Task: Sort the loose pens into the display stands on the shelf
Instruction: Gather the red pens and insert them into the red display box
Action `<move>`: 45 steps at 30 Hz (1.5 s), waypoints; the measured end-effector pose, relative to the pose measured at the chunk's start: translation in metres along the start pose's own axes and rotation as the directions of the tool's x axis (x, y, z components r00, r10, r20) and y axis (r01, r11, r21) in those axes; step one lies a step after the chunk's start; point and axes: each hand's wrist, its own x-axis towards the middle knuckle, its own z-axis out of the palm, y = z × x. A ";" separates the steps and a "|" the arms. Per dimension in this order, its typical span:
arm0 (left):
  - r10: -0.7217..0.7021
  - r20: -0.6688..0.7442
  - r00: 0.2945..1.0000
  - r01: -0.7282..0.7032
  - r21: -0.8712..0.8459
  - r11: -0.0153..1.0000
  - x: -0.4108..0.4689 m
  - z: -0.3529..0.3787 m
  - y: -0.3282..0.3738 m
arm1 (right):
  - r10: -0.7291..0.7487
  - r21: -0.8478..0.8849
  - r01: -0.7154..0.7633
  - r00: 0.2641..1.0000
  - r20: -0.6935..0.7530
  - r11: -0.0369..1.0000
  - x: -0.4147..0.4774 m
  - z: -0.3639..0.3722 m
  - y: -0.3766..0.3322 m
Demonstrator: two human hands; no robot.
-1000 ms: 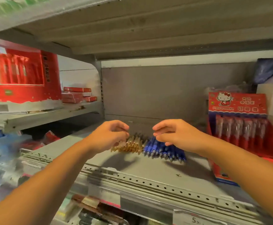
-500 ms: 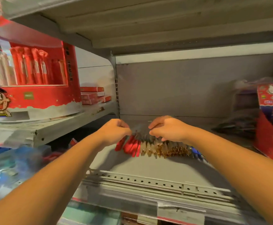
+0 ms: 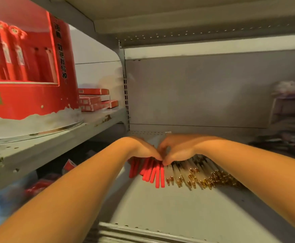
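I see my left hand and right hand close together on the far ends of the loose row on the grey shelf, red pens left, gold-tipped pens right, though I cannot tell whether the hidden fingers pinch any.

Red flat boxes stacked upper L; grey back panel; blurred clutter far R.
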 end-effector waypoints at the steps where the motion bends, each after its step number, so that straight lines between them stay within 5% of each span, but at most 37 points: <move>1: 0.002 0.027 1.000 -0.002 0.001 1.000 0.003 0.001 -0.001 | 0.014 -0.009 -0.014 1.000 0.006 1.000 0.001 0.001 0.000; 10: 0.140 0.042 0.989 -0.143 0.100 0.985 0.010 0.014 -0.001 | 0.148 0.018 -0.148 0.988 0.037 0.989 0.000 0.007 -0.007; 18: 0.250 0.130 0.959 -0.264 0.103 0.959 -0.004 0.012 -0.003 | 0.234 -0.008 -0.235 0.969 -0.079 0.972 0.002 0.018 -0.021; 29: 0.120 0.145 0.982 -0.125 0.031 0.992 -0.014 0.021 0.003 | 0.206 0.087 -0.196 0.970 -0.130 0.977 -0.007 0.025 -0.006; 34: 0.062 -0.169 0.984 -0.021 0.233 0.972 -0.005 0.014 -0.002 | 0.136 0.106 -0.124 0.984 -0.114 0.987 -0.012 0.026 0.005; 37: 0.107 -0.173 0.979 -0.037 0.365 0.930 -0.010 0.012 -0.002 | 0.123 0.082 -0.116 0.988 -0.095 0.990 -0.013 0.025 0.007; 45: 0.026 -0.197 0.980 0.032 0.285 0.958 -0.006 0.011 -0.007 | 0.080 -0.015 -0.082 0.995 -0.064 0.997 -0.011 0.024 -0.001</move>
